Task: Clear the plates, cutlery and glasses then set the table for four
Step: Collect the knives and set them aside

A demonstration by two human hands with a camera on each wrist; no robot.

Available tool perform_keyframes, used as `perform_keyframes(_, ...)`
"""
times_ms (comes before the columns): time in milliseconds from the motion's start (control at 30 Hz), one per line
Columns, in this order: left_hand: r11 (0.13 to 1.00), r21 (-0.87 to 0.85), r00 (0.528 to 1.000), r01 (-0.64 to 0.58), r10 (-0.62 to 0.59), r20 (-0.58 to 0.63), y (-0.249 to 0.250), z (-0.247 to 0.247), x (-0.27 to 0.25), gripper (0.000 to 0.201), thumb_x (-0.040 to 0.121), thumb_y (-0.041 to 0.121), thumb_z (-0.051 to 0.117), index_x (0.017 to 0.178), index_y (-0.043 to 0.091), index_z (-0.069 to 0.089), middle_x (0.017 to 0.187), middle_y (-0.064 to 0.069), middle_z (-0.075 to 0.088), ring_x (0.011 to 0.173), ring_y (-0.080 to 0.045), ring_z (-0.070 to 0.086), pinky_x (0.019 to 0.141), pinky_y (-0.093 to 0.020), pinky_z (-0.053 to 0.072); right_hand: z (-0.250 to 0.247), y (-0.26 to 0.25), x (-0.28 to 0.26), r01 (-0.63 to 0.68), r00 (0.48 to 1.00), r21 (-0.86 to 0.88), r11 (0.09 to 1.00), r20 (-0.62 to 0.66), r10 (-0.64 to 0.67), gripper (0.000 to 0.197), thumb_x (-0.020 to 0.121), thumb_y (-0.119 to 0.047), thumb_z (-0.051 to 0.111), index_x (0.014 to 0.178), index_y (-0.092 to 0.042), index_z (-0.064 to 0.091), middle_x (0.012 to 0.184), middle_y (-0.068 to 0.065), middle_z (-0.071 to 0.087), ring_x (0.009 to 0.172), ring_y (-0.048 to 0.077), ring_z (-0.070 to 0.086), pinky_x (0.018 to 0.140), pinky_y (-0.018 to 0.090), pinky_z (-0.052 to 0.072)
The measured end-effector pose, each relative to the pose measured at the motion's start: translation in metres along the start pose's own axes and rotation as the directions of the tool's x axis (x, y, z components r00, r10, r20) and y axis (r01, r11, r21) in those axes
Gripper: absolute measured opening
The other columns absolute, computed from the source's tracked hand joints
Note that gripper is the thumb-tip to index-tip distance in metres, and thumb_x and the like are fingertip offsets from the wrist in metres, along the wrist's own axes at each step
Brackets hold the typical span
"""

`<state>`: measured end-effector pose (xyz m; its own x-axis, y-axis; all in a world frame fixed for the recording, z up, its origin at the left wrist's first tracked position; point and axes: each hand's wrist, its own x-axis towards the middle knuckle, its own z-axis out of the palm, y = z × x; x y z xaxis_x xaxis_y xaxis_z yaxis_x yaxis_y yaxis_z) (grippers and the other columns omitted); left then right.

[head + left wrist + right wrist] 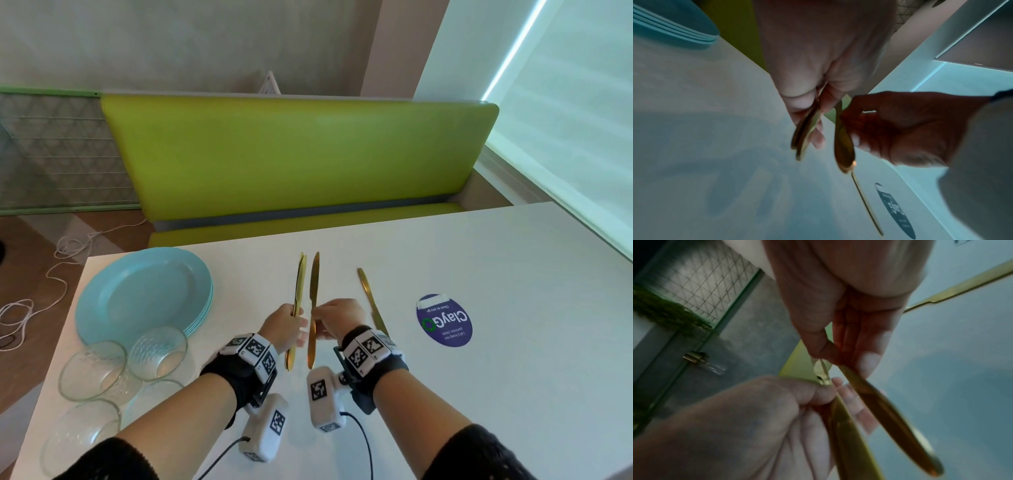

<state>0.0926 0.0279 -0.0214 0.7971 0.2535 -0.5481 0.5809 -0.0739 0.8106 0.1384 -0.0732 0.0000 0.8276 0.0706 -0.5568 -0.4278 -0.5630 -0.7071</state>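
One white table (479,342) carries a stack of blue plates (144,294) and glass bowls (92,373) at its left end. Nearer the middle, the left hand (284,329) is curled round a bundle of gold cutlery (298,284), and the right hand (339,317) pinches a gold knife (314,281) just beside it, both pointing away. The last knife (368,294) lies flat just right of the right hand, its long axis tilted slightly left, so the right hand looks nearer to take it.
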Motion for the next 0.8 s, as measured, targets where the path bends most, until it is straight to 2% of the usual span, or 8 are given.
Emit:
perform_keyframes(67, 0.997, 0.071, 0.999, -0.032, 0.03, 0.029, 0.003, 0.005, -0.002, 0.022, 0.091, 0.007, 0.038, 0.105, 0.009, 0.055, 0.108, -0.014, 0.063, 0.099, -0.03, 0.062, 0.084, -0.038, 0.053, 0.002, -0.002, 0.001, -0.003, 1.0, 0.003, 1.0, 0.012, 0.003, 0.015, 0.078, -0.015, 0.067, 0.063, -0.014, 0.063, 0.071, 0.01, 0.073, 0.074, 0.024, 0.073, 0.076, 0.038, 0.06)
perform_keyframes(133, 0.997, 0.071, 0.998, -0.042, 0.038, 0.052, 0.004, 0.01, -0.001, 0.023, 0.087, 0.003, 0.037, 0.098, 0.011, 0.055, 0.107, -0.017, 0.064, 0.1, -0.034, 0.061, 0.088, -0.042, 0.052, 0.004, -0.002, 0.003, 0.004, 1.0, -0.02, 1.0, 0.008, -0.004, 0.015, 0.076, -0.018, 0.067, 0.063, -0.016, 0.063, 0.076, 0.011, 0.074, 0.076, 0.024, 0.073, 0.076, 0.038, 0.06)
perform_keyframes(233, 0.999, 0.028, 0.996, -0.037, 0.034, 0.077, 0.005, 0.014, 0.002, 0.022, 0.084, -0.003, 0.036, 0.085, 0.013, 0.051, 0.09, -0.017, 0.06, 0.082, -0.03, 0.058, 0.072, -0.037, 0.049, 0.003, -0.001, 0.004, -0.002, 1.0, -0.053, 0.999, 0.024, 0.003, 0.018, 0.08, -0.018, 0.063, 0.062, -0.014, 0.062, 0.078, 0.015, 0.075, 0.076, 0.024, 0.074, 0.076, 0.037, 0.06)
perform_keyframes(367, 0.998, 0.033, 0.983, -0.052, 0.045, 0.176, 0.007, 0.015, 0.002, 0.021, 0.078, -0.003, 0.037, 0.069, 0.012, 0.048, 0.068, -0.008, 0.054, 0.059, -0.019, 0.049, 0.06, -0.031, 0.041, -0.004, 0.0, 0.006, -0.007, 0.998, -0.047, 0.999, 0.061, 0.01, 0.017, 0.084, -0.012, 0.059, 0.067, -0.011, 0.065, 0.078, 0.015, 0.074, 0.071, 0.025, 0.073, 0.074, 0.035, 0.061)
perform_keyframes(467, 1.0, 0.013, 0.991, -0.026, 0.024, 0.13, 0.009, 0.015, 0.003, 0.02, 0.088, -0.001, 0.034, 0.092, 0.01, 0.051, 0.081, -0.005, 0.058, 0.064, -0.016, 0.053, 0.056, -0.026, 0.042, -0.015, 0.003, 0.014, 0.068, 0.997, -0.167, 0.984, 0.046, -0.061, 0.018, 0.084, -0.016, 0.061, 0.066, -0.017, 0.064, 0.08, 0.007, 0.073, 0.067, 0.018, 0.068, 0.068, 0.029, 0.06)
perform_keyframes(533, 1.0, -0.019, 0.997, 0.014, -0.012, 0.08, 0.01, 0.014, 0.004, 0.023, 0.092, 0.0, 0.029, 0.104, 0.011, 0.045, 0.087, -0.004, 0.056, 0.068, -0.016, 0.055, 0.056, -0.023, 0.043, -0.027, 0.006, 0.028, 0.097, 0.993, -0.281, 0.955, -0.04, -0.113, 0.015, 0.084, -0.019, 0.059, 0.071, -0.017, 0.067, 0.084, 0.005, 0.072, 0.078, 0.021, 0.069, 0.072, 0.031, 0.059)
perform_keyframes(667, 0.998, -0.06, 0.998, 0.018, -0.014, 0.055, 0.012, 0.004, 0.004, 0.025, 0.092, -0.002, 0.028, 0.108, 0.008, 0.044, 0.086, -0.004, 0.055, 0.065, -0.016, 0.056, 0.054, -0.023, 0.044, -0.055, 0.015, 0.057, 0.008, 0.975, -0.503, 0.864, -0.187, -0.118, 0.024, 0.089, -0.019, 0.053, 0.101, -0.005, 0.068, 0.104, 0.01, 0.07, 0.098, 0.025, 0.066, 0.061, 0.02, 0.043)
perform_keyframes(800, 0.994, -0.102, 0.999, 0.028, -0.023, 0.046, 0.01, -0.005, 0.006, 0.025, 0.092, -0.003, 0.03, 0.109, 0.006, 0.046, 0.085, -0.006, 0.055, 0.065, -0.018, 0.056, 0.055, -0.026, 0.042, -0.067, 0.018, 0.079, -0.07, 0.968, -0.635, 0.769, -0.228, -0.1, 0.026, 0.089, -0.024, 0.059, 0.103, -0.003, 0.068, 0.103, 0.01, 0.07, 0.096, 0.025, 0.066, 0.066, 0.024, 0.042)
